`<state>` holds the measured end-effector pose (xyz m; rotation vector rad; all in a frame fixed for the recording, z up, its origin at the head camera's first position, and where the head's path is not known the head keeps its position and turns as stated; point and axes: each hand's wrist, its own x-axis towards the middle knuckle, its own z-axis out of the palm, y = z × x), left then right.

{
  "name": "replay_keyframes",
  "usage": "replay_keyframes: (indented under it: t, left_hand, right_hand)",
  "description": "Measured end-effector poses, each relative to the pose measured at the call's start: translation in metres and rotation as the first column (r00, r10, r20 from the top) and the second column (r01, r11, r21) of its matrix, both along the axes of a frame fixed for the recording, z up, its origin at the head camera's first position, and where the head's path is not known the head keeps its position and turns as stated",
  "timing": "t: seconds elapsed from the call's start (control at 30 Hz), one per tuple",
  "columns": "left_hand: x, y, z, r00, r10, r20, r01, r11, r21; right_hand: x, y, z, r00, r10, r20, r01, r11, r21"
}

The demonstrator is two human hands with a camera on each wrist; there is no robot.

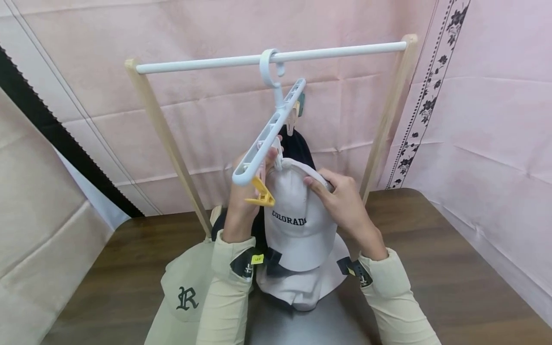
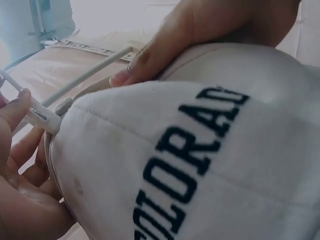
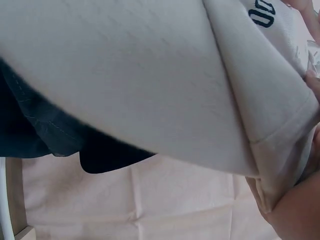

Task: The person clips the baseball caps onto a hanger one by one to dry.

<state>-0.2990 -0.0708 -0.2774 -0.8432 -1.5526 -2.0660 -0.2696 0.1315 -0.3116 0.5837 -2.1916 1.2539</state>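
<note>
A: Your left hand (image 2: 30, 192)?
B: Fingertips pinching a white clip (image 2: 44, 119) at the white cap's (image 1: 299, 203) edge.
A: Your right hand (image 1: 342, 199)?
B: Gripping said white cap, below the hanger (image 1: 280, 115).
A: Risk?
B: Shallow bite; your white cap could drop.
A: Obscured?
B: Clip's bite; left hand, partly, behind hanger.

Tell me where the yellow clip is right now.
In the head view, the yellow clip hangs under the near end of the light-blue hanger, overlapping the left edge of the white cap with dark lettering.
</note>
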Motion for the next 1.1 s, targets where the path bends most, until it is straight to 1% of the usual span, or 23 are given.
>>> replay_keyframes:
  t: [0.13, 0.23, 0.37, 0.53, 0.6, 0.7, 0.8, 0.93, 1.03, 1.1]
  left_hand:
    - [0.001, -0.003, -0.001, 0.999, 0.03, -0.022, -0.031, 0.998, -0.061]
    - [0.004, -0.005, -0.001, 0.997, 0.078, -0.018, -0.08, 0.992, -0.099]
    - [0.007, -0.009, -0.002, 0.993, 0.116, 0.015, -0.113, 0.984, -0.142]
    - [0.011, -0.011, -0.001, 0.988, 0.125, 0.089, -0.108, 0.978, -0.179]
    - [0.015, -0.012, 0.002, 0.985, 0.128, 0.117, -0.104, 0.977, -0.188]
    - [0.022, -0.019, 0.005, 0.978, 0.158, 0.133, -0.129, 0.97, -0.208]
    - [0.029, -0.026, 0.009, 0.976, 0.172, 0.132, -0.141, 0.967, -0.214]
    - [0.035, -0.033, 0.011, 0.977, 0.186, 0.101, -0.159, 0.96, -0.231]
    - [0.038, -0.035, 0.012, 0.979, 0.189, 0.083, -0.16, 0.948, -0.274]
    - [0.039, -0.037, 0.011, 0.978, 0.187, 0.095, -0.148, 0.936, -0.318]
  right_hand:
    - [0.0, 0.0, -0.001, 1.0, 0.001, -0.024, -0.001, 1.0, -0.009]
    - [0.001, -0.001, -0.001, 0.999, -0.002, -0.041, 0.002, 1.0, -0.009]
    - [0.002, -0.001, 0.0, 0.999, -0.004, -0.046, 0.004, 1.0, 0.002]
    - [0.003, 0.0, 0.002, 0.999, -0.018, -0.032, 0.019, 0.999, 0.032]
    - [0.003, 0.001, 0.003, 0.999, -0.03, -0.03, 0.032, 0.998, 0.051]
    - [0.003, -0.001, 0.005, 0.998, -0.048, -0.033, 0.05, 0.996, 0.079]
    - [0.004, -0.002, 0.005, 0.998, -0.062, -0.025, 0.064, 0.994, 0.092]
    - [0.005, -0.003, 0.005, 0.997, -0.075, -0.015, 0.076, 0.992, 0.099]
    - [0.005, -0.002, 0.003, 0.994, -0.104, -0.027, 0.106, 0.989, 0.098]
    - [0.005, -0.002, 0.001, 0.991, -0.128, -0.04, 0.131, 0.986, 0.098]
